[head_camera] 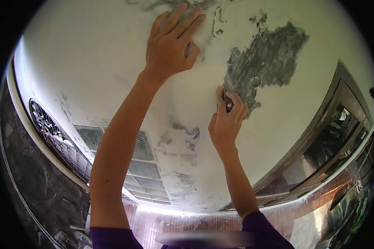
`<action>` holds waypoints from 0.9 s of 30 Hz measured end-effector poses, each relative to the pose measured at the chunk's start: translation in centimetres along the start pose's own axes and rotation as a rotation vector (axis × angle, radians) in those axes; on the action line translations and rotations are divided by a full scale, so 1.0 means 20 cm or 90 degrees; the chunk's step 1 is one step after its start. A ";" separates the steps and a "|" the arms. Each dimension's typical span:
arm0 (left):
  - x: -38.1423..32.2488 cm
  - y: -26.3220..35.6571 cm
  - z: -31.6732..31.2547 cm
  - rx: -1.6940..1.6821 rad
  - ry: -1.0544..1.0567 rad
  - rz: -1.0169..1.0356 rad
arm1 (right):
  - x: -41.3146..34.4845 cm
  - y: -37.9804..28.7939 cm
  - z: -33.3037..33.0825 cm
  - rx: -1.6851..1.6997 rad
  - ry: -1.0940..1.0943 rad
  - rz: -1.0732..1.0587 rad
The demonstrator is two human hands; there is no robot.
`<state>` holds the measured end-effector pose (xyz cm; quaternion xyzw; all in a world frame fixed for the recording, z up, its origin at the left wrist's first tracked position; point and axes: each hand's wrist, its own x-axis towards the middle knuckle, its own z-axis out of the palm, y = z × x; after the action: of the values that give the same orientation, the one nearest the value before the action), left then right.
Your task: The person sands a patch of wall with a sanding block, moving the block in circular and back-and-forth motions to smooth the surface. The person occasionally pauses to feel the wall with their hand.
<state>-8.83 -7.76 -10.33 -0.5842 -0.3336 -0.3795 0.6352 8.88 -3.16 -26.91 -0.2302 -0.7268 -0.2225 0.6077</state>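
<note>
My left hand (174,40) lies spread against the pale painted wall (187,90), high in the view, beside dark smudges. A bit of grey shows between its fingers and by the bent thumb; whether it is a held thing or the wall, I cannot tell. Lower and to the right, my right hand (227,118) grips a small brown piece (228,104), possibly folded sandpaper, against the wall. It touches the lower left edge of a large bare grey patch (268,59). A round mark (255,81) sits in that patch, just above the fingers.
Glass blocks (143,168) are set in the wall behind my left forearm. A wooden-framed window or door (324,140) stands right. A metal grille (46,121) and dark rough ground (34,165) are at left. Reddish tiles (174,222) lie below; a pale board (308,227) is lower right.
</note>
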 end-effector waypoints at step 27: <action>-0.03 -0.02 0.07 0.020 0.053 -0.003 | -0.01 -0.03 0.00 0.054 0.030 0.003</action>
<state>-9.50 -6.40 -10.45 -0.5569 -0.3142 -0.4000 0.6566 8.48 -3.68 -27.20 -0.2005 -0.7205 -0.1951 0.6346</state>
